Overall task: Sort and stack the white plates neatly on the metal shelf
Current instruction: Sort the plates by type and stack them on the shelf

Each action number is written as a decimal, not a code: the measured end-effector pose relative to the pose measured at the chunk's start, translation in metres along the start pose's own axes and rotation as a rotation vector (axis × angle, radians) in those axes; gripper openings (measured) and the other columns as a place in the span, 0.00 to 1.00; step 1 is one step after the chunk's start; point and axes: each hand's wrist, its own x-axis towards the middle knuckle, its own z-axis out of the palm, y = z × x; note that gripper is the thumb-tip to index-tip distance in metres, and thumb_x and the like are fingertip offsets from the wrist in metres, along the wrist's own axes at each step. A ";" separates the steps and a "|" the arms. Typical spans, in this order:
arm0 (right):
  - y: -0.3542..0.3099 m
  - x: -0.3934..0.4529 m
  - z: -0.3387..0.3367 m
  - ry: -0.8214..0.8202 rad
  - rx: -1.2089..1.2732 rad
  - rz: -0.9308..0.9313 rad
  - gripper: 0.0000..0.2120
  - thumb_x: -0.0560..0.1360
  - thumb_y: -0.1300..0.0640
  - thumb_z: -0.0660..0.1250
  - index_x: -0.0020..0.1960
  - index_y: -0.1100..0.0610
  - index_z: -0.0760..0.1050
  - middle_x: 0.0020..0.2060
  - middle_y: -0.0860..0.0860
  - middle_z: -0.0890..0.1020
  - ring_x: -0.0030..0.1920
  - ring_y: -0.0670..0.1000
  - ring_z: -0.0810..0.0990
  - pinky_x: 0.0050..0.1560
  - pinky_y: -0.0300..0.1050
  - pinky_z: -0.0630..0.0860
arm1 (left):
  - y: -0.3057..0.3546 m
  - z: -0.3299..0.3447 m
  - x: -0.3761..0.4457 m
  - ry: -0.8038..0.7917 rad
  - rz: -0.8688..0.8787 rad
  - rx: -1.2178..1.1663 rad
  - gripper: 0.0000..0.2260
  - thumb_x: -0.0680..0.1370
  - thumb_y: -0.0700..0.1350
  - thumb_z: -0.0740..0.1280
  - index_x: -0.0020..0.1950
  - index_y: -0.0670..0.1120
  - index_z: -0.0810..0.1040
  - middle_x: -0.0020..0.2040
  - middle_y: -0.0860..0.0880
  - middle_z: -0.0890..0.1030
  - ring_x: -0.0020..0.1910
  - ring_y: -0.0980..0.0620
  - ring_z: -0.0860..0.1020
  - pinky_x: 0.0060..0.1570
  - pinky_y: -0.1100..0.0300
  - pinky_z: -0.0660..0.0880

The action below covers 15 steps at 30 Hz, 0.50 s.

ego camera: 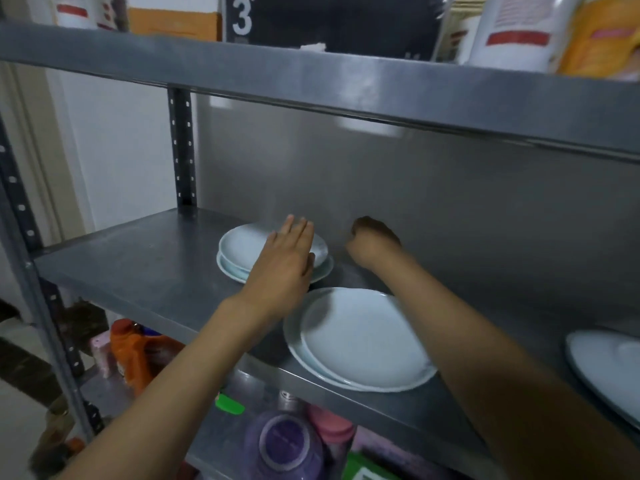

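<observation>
Left hand [289, 258] flat, fingers straight on small plate stack [242, 249]; right hand [372, 245] curled, grip unclear. We'd square rims gently.

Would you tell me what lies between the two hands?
In the head view, only bare metal shelf and back panel separate the left hand from the right hand.

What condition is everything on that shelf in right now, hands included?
Small plates: two stacked, top one off-centre, at the back.
Large plates: two stacked, top one shifted right, near the front edge.
Right-edge plate: flat, partly out of view.
Left hand: fingers straight, over the small plates.
Right hand: fingers curled; contents hidden.
</observation>
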 end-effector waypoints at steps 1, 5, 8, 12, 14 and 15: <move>0.010 -0.009 -0.008 0.043 -0.015 -0.008 0.14 0.75 0.57 0.62 0.59 0.58 0.74 0.58 0.57 0.79 0.57 0.59 0.78 0.51 0.46 0.73 | 0.012 0.000 0.002 -0.001 0.019 0.009 0.24 0.82 0.43 0.55 0.76 0.39 0.53 0.77 0.43 0.55 0.77 0.44 0.48 0.74 0.48 0.52; 0.059 -0.055 -0.036 0.218 -0.025 -0.032 0.14 0.76 0.54 0.61 0.61 0.57 0.74 0.57 0.57 0.80 0.56 0.60 0.78 0.54 0.49 0.76 | 0.071 0.006 0.004 0.001 0.110 -0.003 0.26 0.81 0.40 0.56 0.77 0.39 0.52 0.78 0.42 0.53 0.77 0.43 0.48 0.74 0.49 0.50; 0.106 -0.093 -0.050 0.298 0.050 -0.012 0.15 0.77 0.57 0.62 0.63 0.58 0.74 0.54 0.57 0.81 0.54 0.58 0.79 0.53 0.49 0.77 | 0.125 0.015 0.001 -0.004 0.209 -0.055 0.26 0.80 0.38 0.55 0.77 0.38 0.51 0.78 0.42 0.52 0.77 0.43 0.48 0.75 0.48 0.49; 0.167 -0.146 -0.062 0.418 0.092 0.064 0.15 0.77 0.58 0.62 0.62 0.61 0.75 0.54 0.59 0.81 0.53 0.60 0.79 0.51 0.53 0.77 | 0.189 0.037 -0.007 0.031 0.385 -0.058 0.25 0.79 0.39 0.54 0.76 0.38 0.53 0.77 0.42 0.55 0.77 0.43 0.49 0.74 0.48 0.46; 0.196 -0.173 -0.068 0.492 0.064 0.130 0.13 0.77 0.58 0.62 0.59 0.62 0.76 0.52 0.60 0.81 0.53 0.61 0.79 0.52 0.54 0.76 | 0.217 0.049 -0.012 0.048 0.465 -0.045 0.27 0.77 0.42 0.52 0.76 0.39 0.56 0.77 0.42 0.57 0.77 0.44 0.51 0.74 0.47 0.47; 0.211 -0.186 -0.071 0.529 0.038 0.154 0.13 0.77 0.58 0.61 0.58 0.62 0.76 0.52 0.60 0.81 0.53 0.62 0.78 0.52 0.54 0.76 | 0.232 0.056 -0.013 0.036 0.490 -0.053 0.27 0.77 0.43 0.51 0.76 0.39 0.55 0.77 0.43 0.56 0.77 0.45 0.49 0.74 0.48 0.45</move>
